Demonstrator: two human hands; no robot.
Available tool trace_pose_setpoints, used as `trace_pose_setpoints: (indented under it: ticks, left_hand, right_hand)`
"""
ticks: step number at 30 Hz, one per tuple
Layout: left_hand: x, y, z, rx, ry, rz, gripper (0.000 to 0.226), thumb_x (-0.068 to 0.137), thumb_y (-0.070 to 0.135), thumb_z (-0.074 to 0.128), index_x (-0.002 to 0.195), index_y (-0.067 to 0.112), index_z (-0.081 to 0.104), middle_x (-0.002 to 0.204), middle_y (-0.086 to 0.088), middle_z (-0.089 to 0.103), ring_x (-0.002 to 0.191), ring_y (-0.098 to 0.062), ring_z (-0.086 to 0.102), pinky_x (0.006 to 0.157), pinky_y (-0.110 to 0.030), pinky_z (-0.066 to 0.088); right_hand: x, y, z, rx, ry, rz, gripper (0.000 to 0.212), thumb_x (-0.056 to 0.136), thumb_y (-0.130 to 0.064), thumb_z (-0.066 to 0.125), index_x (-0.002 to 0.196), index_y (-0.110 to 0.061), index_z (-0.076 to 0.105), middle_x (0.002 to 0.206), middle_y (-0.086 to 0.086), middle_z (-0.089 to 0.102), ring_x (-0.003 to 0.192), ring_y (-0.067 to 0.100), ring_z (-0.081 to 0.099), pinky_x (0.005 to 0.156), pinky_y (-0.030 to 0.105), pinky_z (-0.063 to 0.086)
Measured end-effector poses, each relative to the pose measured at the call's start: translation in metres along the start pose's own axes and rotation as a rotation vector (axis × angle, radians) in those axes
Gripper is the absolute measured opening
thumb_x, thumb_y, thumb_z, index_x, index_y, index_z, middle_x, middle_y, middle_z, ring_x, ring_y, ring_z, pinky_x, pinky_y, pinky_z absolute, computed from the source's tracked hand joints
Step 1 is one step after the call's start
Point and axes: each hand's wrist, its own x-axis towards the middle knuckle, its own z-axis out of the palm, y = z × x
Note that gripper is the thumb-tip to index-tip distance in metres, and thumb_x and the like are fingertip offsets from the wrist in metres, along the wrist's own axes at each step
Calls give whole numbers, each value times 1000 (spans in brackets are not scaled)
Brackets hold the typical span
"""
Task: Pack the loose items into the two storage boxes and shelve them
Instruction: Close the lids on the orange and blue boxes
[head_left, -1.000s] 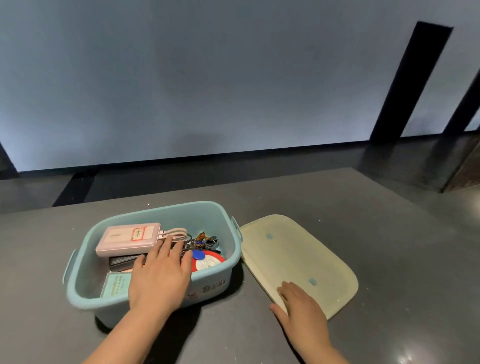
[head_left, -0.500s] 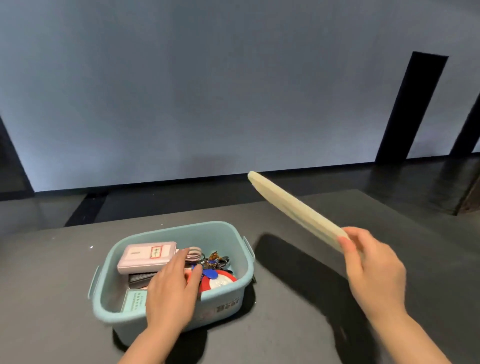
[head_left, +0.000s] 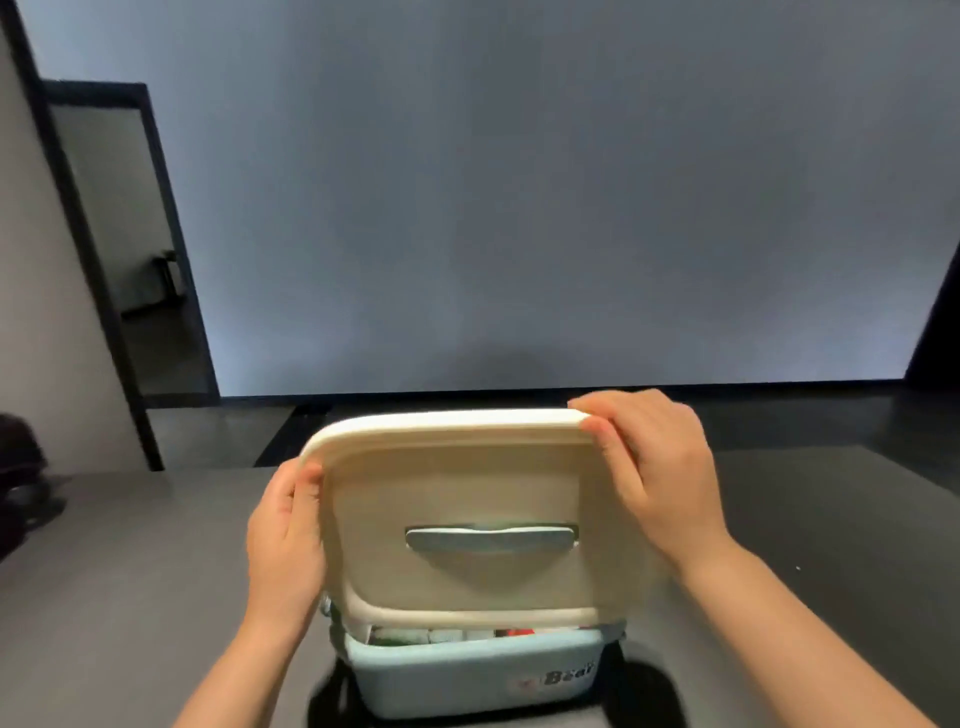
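— Cream plastic, this lid (head_left: 457, 499): light and stiff, I'd judge, a bit slick. Where have you got it?

— By its side edges. My left hand (head_left: 283, 535) pinches the left rim, my right hand (head_left: 657, 483) curls round the far right corner. It's tilted over the blue box (head_left: 475, 673), near edge low, far edge raised.

— And the box?

— On the grey table (head_left: 114, 582), close to me, packed; a little of the contents shows under the lid.

— Room to move?

— Bare table on both sides. The rim must meet all round, so I'd lower it level and press the corners.

Bare indoor rm: blank wall (head_left: 519, 208), dark doorway (head_left: 130, 249), grey table (head_left: 130, 571).
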Motion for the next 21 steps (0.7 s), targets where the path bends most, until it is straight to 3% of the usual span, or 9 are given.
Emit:
trace_pose_setpoints:
  ticks: [3, 4, 6, 8, 11, 14, 17, 19, 21]
  left_hand:
    - [12, -5, 5, 7, 41, -129, 38, 96, 44, 45, 79, 14, 62, 72, -8, 57, 64, -9, 46, 60, -28, 39]
    - [15, -8, 9, 33, 34, -157, 42, 96, 43, 46, 80, 6, 60, 72, -13, 56, 65, -13, 46, 60, -30, 38]
    - [21, -16, 17, 101, 38, -194, 46, 96, 40, 46, 76, 0, 55, 69, -14, 54, 64, -19, 45, 59, -35, 36]
    - [32, -29, 24, 123, 82, -274, 49, 95, 38, 46, 73, -6, 51, 66, -12, 51, 61, -22, 43, 59, -37, 35]
    - [51, -54, 33, 159, 80, -410, 46, 92, 34, 46, 73, -8, 51, 68, -13, 50, 64, -24, 43, 59, -37, 34]
    - [59, -81, 36, 290, -43, -518, 43, 94, 34, 43, 66, 3, 50, 70, -11, 53, 69, -27, 47, 61, -37, 34]
    - [55, -101, 32, 390, -169, -609, 38, 97, 36, 43, 92, 5, 63, 95, -17, 64, 89, -34, 58, 80, -41, 46]
    - [46, -111, 31, 415, -272, -651, 41, 98, 35, 45, 119, 3, 57, 115, -19, 62, 104, -37, 57, 93, -44, 46]
    - [35, -117, 30, 414, -350, -684, 46, 98, 35, 45, 131, 3, 48, 125, -18, 58, 110, -35, 56, 97, -45, 44]
  right_hand:
    - [13, 14, 32, 96, -37, 241, 22, 96, -29, 55, 111, -19, 66, 108, -8, 64, 105, 14, 55, 91, 36, 43]
    - [8, 19, 45, 79, -112, 313, 31, 95, -30, 56, 124, -20, 59, 123, -5, 59, 120, 16, 50, 101, 37, 40]
    - [-13, 32, 66, 36, -265, 434, 61, 91, -36, 61, 145, -30, 33, 153, -5, 30, 142, 17, 26, 115, 42, 27]
    - [-37, 44, 75, 121, -339, 656, 86, 85, -42, 67, 149, -41, 10, 160, -9, 8, 146, 20, 13, 114, 49, 23]
    - [-67, 59, 83, 281, -491, 965, 104, 77, -49, 73, 151, -37, 0, 160, 2, 15, 144, 28, 20, 113, 54, 26]
    - [-86, 58, 94, 195, -629, 1006, 104, 77, -58, 68, 152, -30, 1, 154, 3, 31, 140, 28, 30, 113, 53, 26]
    - [-86, 57, 99, 70, -619, 1010, 97, 79, -63, 61, 152, -27, 7, 153, 0, 34, 139, 27, 32, 114, 51, 26]
    - [-82, 57, 101, 17, -650, 1000, 91, 83, -65, 53, 152, -24, 10, 154, 0, 31, 140, 25, 31, 114, 48, 26]
    - [-80, 56, 104, -10, -685, 982, 84, 87, -65, 47, 152, -23, 14, 155, 0, 30, 141, 23, 30, 114, 45, 26]
